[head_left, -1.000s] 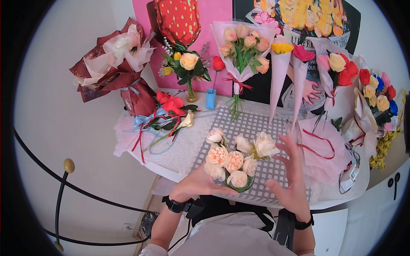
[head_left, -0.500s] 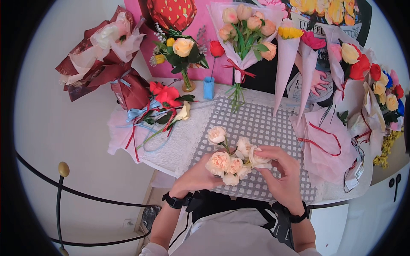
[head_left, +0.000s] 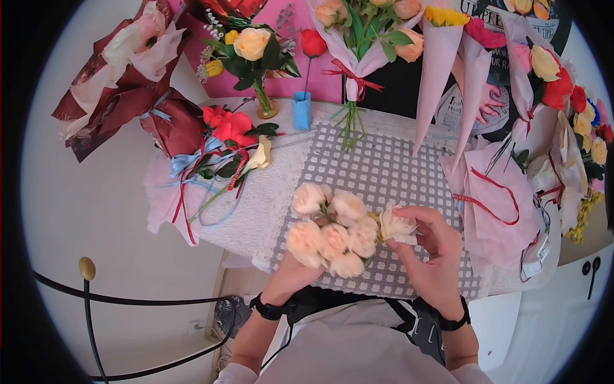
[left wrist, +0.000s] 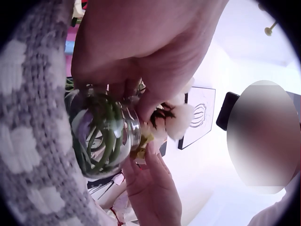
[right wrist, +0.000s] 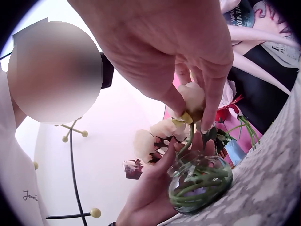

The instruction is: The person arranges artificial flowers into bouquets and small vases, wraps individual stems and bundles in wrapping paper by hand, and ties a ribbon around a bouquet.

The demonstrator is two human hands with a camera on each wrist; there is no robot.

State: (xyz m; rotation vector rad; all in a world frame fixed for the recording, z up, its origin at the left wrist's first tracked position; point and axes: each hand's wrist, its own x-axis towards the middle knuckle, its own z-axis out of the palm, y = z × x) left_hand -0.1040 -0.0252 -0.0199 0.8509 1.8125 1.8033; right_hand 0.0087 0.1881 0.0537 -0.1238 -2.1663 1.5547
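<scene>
A bunch of pale peach flowers (head_left: 334, 239) stands in a round glass vase (right wrist: 200, 189) on the grey checked cloth (head_left: 358, 169). Their green stems (left wrist: 110, 125) curl inside the glass. My left hand (head_left: 293, 280) grips the vase at its neck, thumb and fingers on either side; the blooms partly cover it from above. Between thumb and fingers, my right hand (head_left: 435, 253) pinches a cream flower (head_left: 393, 224) at the right of the bunch. In the right wrist view, this flower's stem runs down into the vase mouth.
Red flowers (head_left: 227, 125) and ribbons lie left, below a maroon-wrapped bouquet (head_left: 176, 125). Behind stand a small flower vase (head_left: 265, 105), a blue holder (head_left: 301, 110) and a peach bouquet (head_left: 358, 70). Pink wrapping paper (head_left: 499, 192) and paper cones (head_left: 438, 77) are at right.
My right hand, spread beside the cream flower a second ago, has closed its fingers on it. My left hand stays by the vase. The head view has shifted, with the background moving up.
</scene>
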